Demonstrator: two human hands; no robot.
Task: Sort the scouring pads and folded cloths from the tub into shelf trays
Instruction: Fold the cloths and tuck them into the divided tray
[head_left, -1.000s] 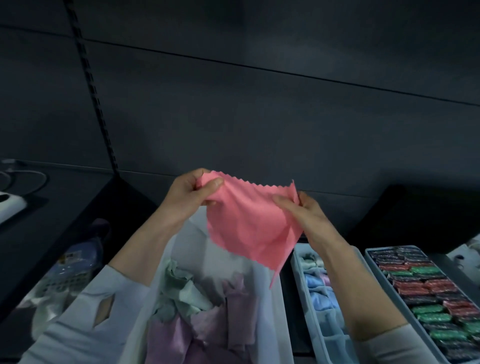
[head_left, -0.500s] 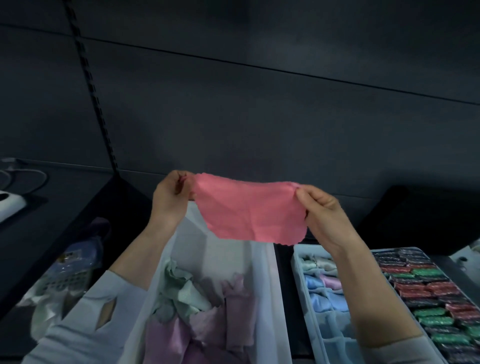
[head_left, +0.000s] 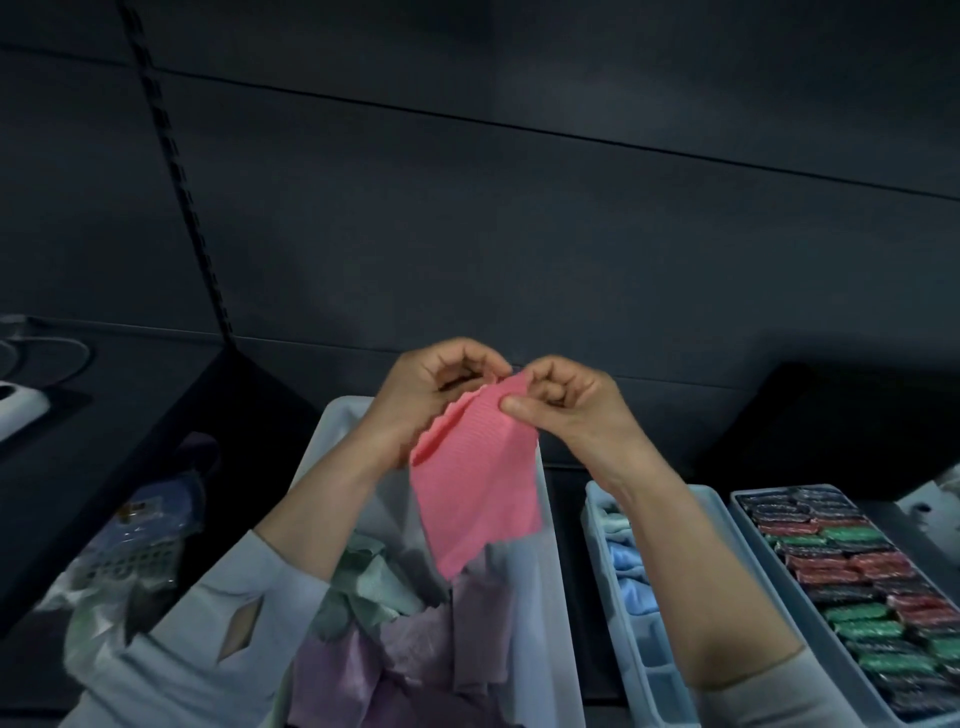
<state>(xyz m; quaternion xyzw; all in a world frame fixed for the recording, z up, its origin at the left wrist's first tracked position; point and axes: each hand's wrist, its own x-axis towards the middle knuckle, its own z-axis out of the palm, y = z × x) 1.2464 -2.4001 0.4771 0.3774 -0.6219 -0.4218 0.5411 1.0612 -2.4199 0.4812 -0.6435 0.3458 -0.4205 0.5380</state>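
Observation:
A pink cloth (head_left: 478, 483) hangs folded in half above the white tub (head_left: 550, 571). My left hand (head_left: 431, 389) pinches its top left corner, and my right hand (head_left: 566, 405) pinches the top right corner beside it, the two hands almost touching. Inside the tub lie loose purple cloths (head_left: 415, 654) and pale green cloths (head_left: 369, 582). To the right, a tray (head_left: 597, 514) holds folded blue and pale cloths (head_left: 623, 561), partly hidden by my right forearm. Further right, a second tray (head_left: 748, 525) is packed with red, green and dark scouring pads (head_left: 852, 571).
A dark shelf wall rises behind the trays. At the far left, a white device with a cable (head_left: 15, 405) sits on a dark ledge. Below it lies a plastic bag with a blue-and-white item (head_left: 140, 540). A dark block (head_left: 831, 431) stands behind the right trays.
My hands came together, bringing the two top corners of the spread pink cloth to meet. The cloth now hangs doubled and narrower instead of stretched wide.

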